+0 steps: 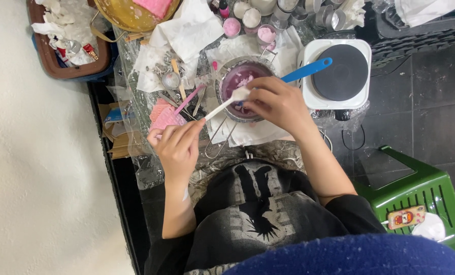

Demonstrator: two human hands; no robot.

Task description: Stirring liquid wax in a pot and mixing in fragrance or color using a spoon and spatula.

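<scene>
- On the bench (pixel 268 153), centre: small metal pot (pixel 241 91) w/ blue handle (pixel 307 70), holding purple melt; pale unmelted bits float near the top, so melt looks only partly done.
- Right hand (pixel 277 102) sits over the pot's near rim, fingers pinched on the head end of a white spatula (pixel 226 103); looks like it's wiping or picking residue off the blade, can't tell exactly.
- Left hand (pixel 179 142) closed round the spatula's handle end, held low-left of the pot, stick angled up toward the right hand.
- Pot rests on white paper towels (pixel 248 133), beside the hotplate (pixel 342 74), not on it; burner top is bare.
- Done, by my read: colour is mixed in, several small cups (pixel 266 33) behind the pot already hold pink fill.
- Left: remaining lumps to melt, purple batch not poured yet; some tins (pixel 325 15) at the back seem unfilled, hard to tell.
- Left of pot: pink stick (pixel 189 99), pink waffle-textured pieces (pixel 163 118), metal scoop (pixel 171 80), crumpled tissues (pixel 186 30).
- Far right: green plastic stool (pixel 421 193).
</scene>
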